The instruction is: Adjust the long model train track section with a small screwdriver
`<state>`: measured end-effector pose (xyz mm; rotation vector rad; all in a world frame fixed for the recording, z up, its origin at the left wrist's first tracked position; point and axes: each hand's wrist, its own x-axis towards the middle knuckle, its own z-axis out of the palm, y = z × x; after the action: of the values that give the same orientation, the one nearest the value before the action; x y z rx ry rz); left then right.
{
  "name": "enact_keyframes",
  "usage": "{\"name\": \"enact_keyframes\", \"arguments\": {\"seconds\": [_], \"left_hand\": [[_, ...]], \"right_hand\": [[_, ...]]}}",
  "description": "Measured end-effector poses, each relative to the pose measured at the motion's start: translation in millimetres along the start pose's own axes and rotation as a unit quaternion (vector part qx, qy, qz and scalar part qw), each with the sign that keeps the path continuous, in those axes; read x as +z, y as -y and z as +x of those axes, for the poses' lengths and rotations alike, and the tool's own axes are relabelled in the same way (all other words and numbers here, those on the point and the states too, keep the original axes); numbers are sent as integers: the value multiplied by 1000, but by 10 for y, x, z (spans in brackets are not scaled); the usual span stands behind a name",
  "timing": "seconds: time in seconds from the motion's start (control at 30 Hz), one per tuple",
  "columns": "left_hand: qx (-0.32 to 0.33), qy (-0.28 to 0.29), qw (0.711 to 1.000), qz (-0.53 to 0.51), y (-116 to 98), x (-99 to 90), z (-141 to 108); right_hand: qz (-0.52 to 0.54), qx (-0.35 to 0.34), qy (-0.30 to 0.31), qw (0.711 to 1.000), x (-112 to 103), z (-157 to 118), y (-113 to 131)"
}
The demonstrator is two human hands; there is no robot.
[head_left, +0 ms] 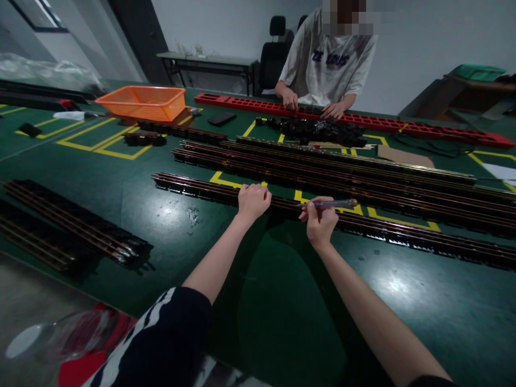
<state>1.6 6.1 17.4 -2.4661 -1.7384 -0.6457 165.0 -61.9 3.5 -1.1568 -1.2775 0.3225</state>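
**Striped sleeve (169, 328) close at seven o'clock, pen-like tool (334, 204) by the centre**

Under it all, green table (290, 333), marked with yellow lines (250, 128), perhaps to set out places for parts. From ten towards three o'clock, bundle of long strips (322, 171), laid side by side, probably to keep alike lengths together. Just nearer, from nine to past three, single long strip (403, 235), set crosswise and apart, presumably to give both hands room. At one o'clock, co-worker (334, 70) across the table. Towards nine, short strips (80, 217), well clear of both hands. At ten, orange basket (171, 110).

At the centre, left hand (253, 200), fingers curled down on single long strip, seemingly to steady it; underside hidden, so impossible to tell whether gripping. Towards four, right hand (320, 223), closed around pen-like tool in a writing hold, apparently for fine control; tip pointed towards nine, at the strip, contact too small to tell.
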Motion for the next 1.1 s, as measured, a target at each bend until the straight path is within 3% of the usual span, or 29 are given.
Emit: {"name": "enact_keyframes", "arguments": {"seconds": [0.33, 0.57, 1.1], "left_hand": [[-6, -1, 999, -33, -74, -22, -30], [59, 6, 998, -13, -227, 27, -83], [28, 21, 999, 22, -134, -12, -34]], "right_hand": [[-8, 8, -4, 1000, 3, 8, 4], [-8, 7, -8, 1000, 5, 9, 8], [-50, -29, 38, 998, 10, -23, -1]]}}
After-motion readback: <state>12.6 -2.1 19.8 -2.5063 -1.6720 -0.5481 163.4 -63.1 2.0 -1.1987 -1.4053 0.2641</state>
